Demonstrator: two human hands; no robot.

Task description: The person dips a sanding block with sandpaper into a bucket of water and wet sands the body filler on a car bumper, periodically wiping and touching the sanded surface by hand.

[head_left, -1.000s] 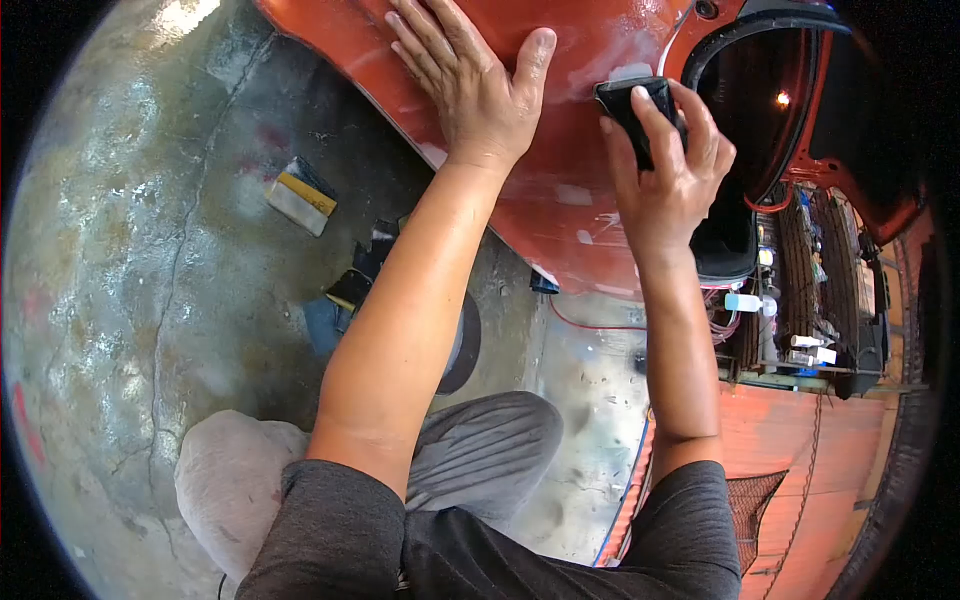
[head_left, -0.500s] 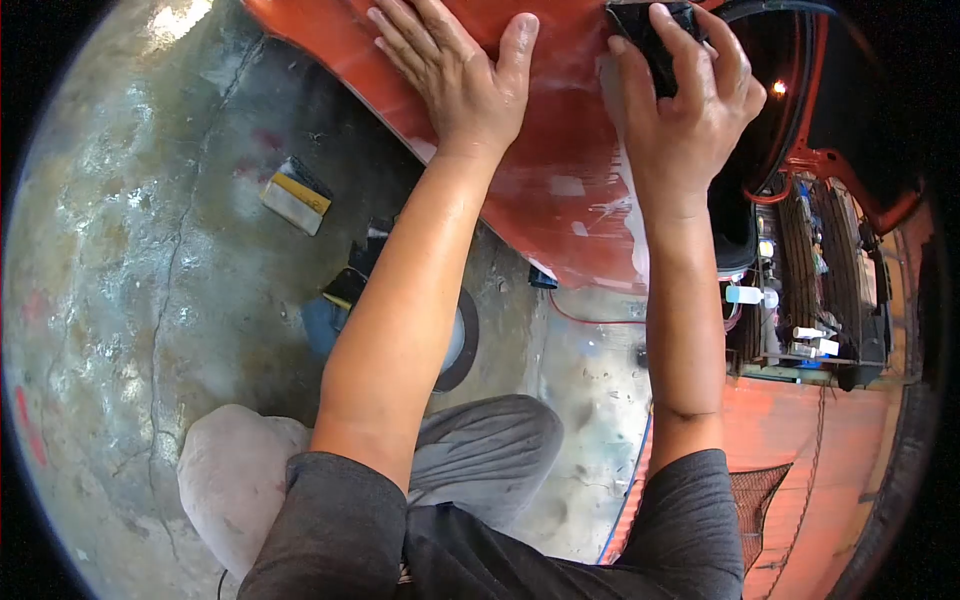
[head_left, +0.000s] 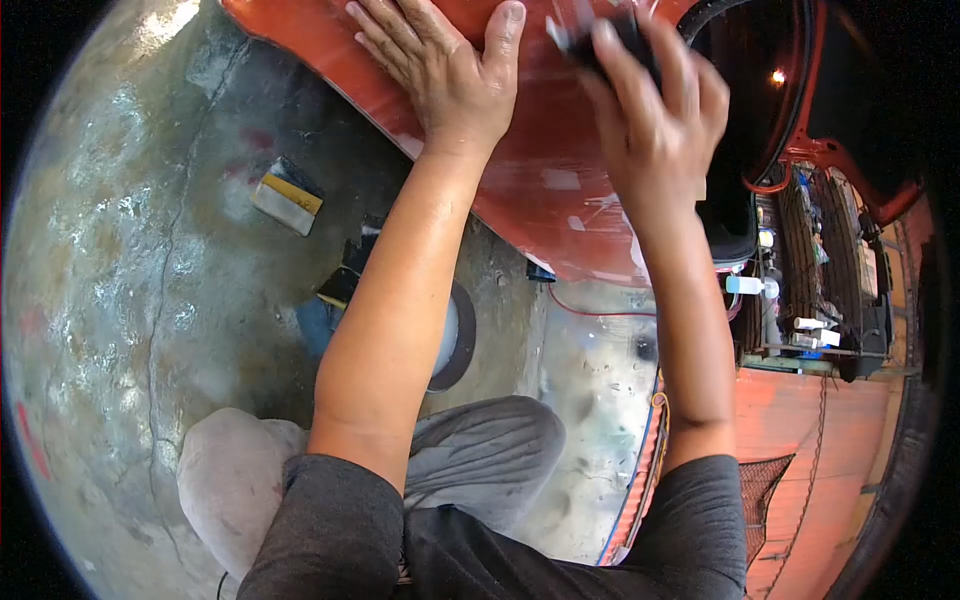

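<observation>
A wet red car panel (head_left: 540, 140) with pale patches and whitish streaks spans the top of the view. Flat on its left part rests my left hand (head_left: 450, 80), thumb spread away from the fingers and nothing held. My right hand (head_left: 665, 120), smeared by motion, is closed over a piece of black sandpaper (head_left: 638, 46) on the panel's right part, near the dark opening. Whether the sandpaper is wrapped round a block I cannot tell.
On the wet concrete floor (head_left: 110, 330) lies a yellow and white block (head_left: 287, 203). A round tub (head_left: 462, 335) is partly hidden behind my left forearm. To the right, a rack (head_left: 800, 270) holds bottles. My knees (head_left: 230, 470) are below.
My right hand has moved left across the panel with the sandpaper, which has tilted. My left hand stays flat on the panel; the whole view has shifted slightly.
</observation>
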